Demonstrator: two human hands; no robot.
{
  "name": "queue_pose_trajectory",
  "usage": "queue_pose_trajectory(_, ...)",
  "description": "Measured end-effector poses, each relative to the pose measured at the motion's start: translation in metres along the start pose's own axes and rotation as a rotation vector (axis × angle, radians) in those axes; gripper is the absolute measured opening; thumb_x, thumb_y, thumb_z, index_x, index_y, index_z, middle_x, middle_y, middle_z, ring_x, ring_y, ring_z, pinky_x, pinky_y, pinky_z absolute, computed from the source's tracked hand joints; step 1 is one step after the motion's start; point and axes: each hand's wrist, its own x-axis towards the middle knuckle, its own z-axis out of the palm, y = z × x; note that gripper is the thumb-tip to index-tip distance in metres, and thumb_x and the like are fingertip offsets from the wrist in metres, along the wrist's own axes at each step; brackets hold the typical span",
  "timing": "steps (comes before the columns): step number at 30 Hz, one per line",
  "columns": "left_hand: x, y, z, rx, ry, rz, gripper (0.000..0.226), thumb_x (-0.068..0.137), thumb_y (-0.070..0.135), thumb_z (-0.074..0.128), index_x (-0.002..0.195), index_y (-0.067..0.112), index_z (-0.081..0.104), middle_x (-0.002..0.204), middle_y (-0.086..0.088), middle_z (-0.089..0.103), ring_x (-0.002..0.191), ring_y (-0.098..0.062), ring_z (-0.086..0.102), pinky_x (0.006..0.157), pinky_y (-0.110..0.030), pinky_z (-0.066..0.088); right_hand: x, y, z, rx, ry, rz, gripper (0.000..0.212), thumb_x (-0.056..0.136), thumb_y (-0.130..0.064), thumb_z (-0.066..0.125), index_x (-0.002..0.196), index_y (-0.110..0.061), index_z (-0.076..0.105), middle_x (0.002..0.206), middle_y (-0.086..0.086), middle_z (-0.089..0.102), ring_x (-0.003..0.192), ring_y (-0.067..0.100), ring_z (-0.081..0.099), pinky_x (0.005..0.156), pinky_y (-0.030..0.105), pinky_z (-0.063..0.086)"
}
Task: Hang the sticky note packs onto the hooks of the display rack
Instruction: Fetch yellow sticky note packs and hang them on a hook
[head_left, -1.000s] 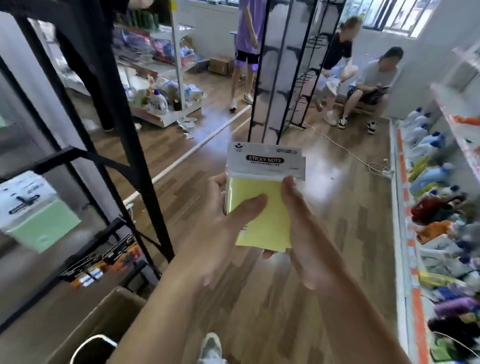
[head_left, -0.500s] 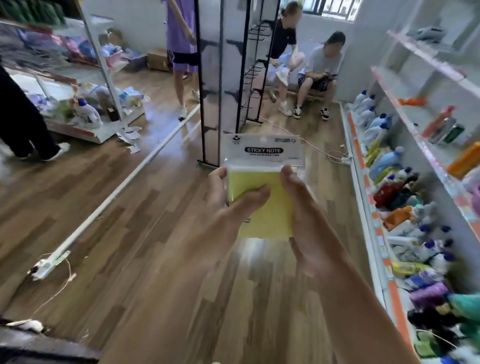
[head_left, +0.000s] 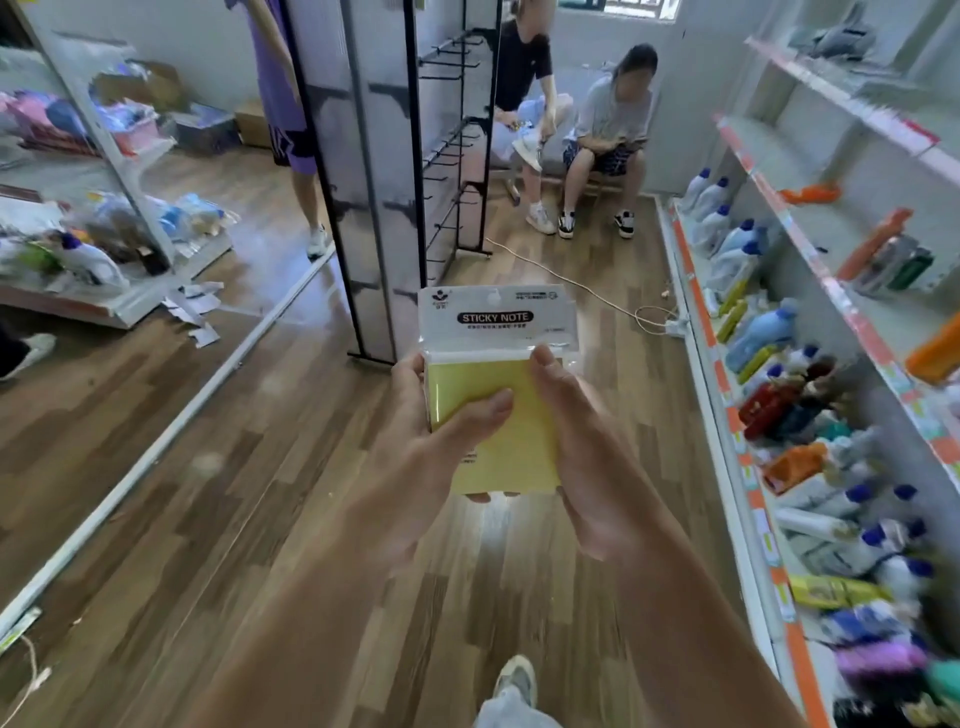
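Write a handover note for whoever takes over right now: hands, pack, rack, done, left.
Left hand: grips the sticky note pack, thumb across its front.
Right hand: holds the pack's right edge, thumb on the front.
Pack: held upright between both hands, label toward the camera, on no hook.
Rack: the black hook rack stands ahead, apart from the pack; its visible hooks look bare.
Done: pack is in hand.
Left: carry it to a hook and slip its hang hole over it.

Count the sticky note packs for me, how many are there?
1. The yellow sticky note pack is held upright between the left hand and right hand. Others could be stacked behind it, hidden.
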Motion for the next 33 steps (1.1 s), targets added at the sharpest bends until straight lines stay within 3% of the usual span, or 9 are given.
queue_pose_trajectory(5, 0.091, 0.011, 0.025, 0.007, 0.044, 0.027, 0.083, 0.064, 0.047, 0.073, 0.137, 0.019, 0.044, 0.102, -0.007, 0.068, 0.076, -0.017, 0.068, 0.049, -0.025, 0.05, 0.081, -0.024, -0.056, 0.017, -0.064, -0.001, 0.032, 0.086, -0.053, 0.045, 0.101, -0.031, 0.063, 0.085, -0.001, 0.071, 0.07, 0.021, 0.067, 0.05, 0.033, 0.052)
queue_pose_trajectory(10, 0.173, 0.017, 0.038, -0.036, 0.066, 0.029, 0.068, 0.073, 0.037, 0.073, 0.134, 0.027, 0.044, 0.107, -0.005, 0.069, 0.082, -0.017, 0.068, 0.053, -0.024, 0.051, 0.156, -0.031, -0.1, 0.042, -0.088, -0.007, 0.04, 0.089, -0.051, 0.044, 0.113, -0.025, 0.061, 0.096, 0.005, 0.071, 0.078, 0.027, 0.067, 0.061, 0.047, 0.053)
queue_pose_trajectory(15, 0.26, 0.011, 0.034, -0.049, 0.113, 0.023, 0.072, 0.068, 0.043, 0.074, 0.133, 0.029, 0.045, 0.113, -0.007, 0.069, 0.093, -0.025, 0.068, 0.062, -0.031, 0.053, 0.241, -0.027, -0.135, 0.022, -0.12, 0.003, 0.045, 0.09, -0.049, 0.042, 0.123, -0.023, 0.057, 0.106, 0.005, 0.07, 0.086, 0.026, 0.068, 0.064, 0.046, 0.054)
queue_pose_trajectory(19, 0.342, 0.009, 0.02, -0.057, 0.12, 0.036, 0.071, 0.07, 0.038, 0.075, 0.134, 0.025, 0.045, 0.111, -0.003, 0.07, 0.09, -0.018, 0.07, 0.06, -0.026, 0.053, 0.321, -0.026, -0.157, -0.027, -0.137, 0.003, 0.045, 0.091, -0.048, 0.04, 0.124, -0.022, 0.056, 0.105, 0.007, 0.07, 0.082, 0.026, 0.068, 0.058, 0.041, 0.056)
queue_pose_trajectory(25, 0.467, 0.027, -0.002, -0.056, 0.123, 0.008, 0.068, 0.072, 0.035, 0.069, 0.134, 0.025, 0.043, 0.111, 0.0, 0.068, 0.086, -0.014, 0.07, 0.054, -0.029, 0.053, 0.447, -0.043, -0.189, -0.111, -0.156, 0.044, 0.052, 0.092, -0.05, 0.039, 0.126, -0.015, 0.056, 0.111, 0.017, 0.068, 0.089, 0.047, 0.065, 0.072, 0.056, 0.055)
queue_pose_trajectory(29, 0.539, 0.035, -0.012, -0.066, 0.13, -0.029, 0.07, 0.071, 0.037, 0.071, 0.134, 0.027, 0.042, 0.113, 0.0, 0.069, 0.087, -0.016, 0.071, 0.053, -0.03, 0.052, 0.521, -0.046, -0.21, -0.142, -0.125, 0.052, 0.053, 0.093, -0.053, 0.039, 0.127, -0.016, 0.058, 0.115, 0.016, 0.066, 0.094, 0.035, 0.066, 0.074, 0.043, 0.051)
queue_pose_trajectory(31, 0.574, 0.038, -0.015, -0.068, 0.145, -0.029, 0.075, 0.067, 0.039, 0.075, 0.134, 0.028, 0.042, 0.112, -0.001, 0.069, 0.089, -0.018, 0.071, 0.053, -0.029, 0.052, 0.557, -0.046, -0.223, -0.159, -0.085, 0.053, 0.056, 0.091, -0.057, 0.043, 0.121, -0.013, 0.061, 0.114, 0.019, 0.066, 0.099, 0.041, 0.064, 0.083, 0.057, 0.051)
queue_pose_trajectory(33, 0.609, 0.039, -0.016, -0.067, 0.169, -0.02, 0.078, 0.066, 0.039, 0.077, 0.135, 0.026, 0.042, 0.115, 0.0, 0.069, 0.094, -0.017, 0.071, 0.058, -0.029, 0.056, 0.592, -0.047, -0.236, -0.208, -0.011, 0.055, 0.072, 0.081, -0.07, 0.052, 0.111, -0.005, 0.061, 0.11, 0.032, 0.06, 0.097, 0.053, 0.058, 0.083, 0.07, 0.045)
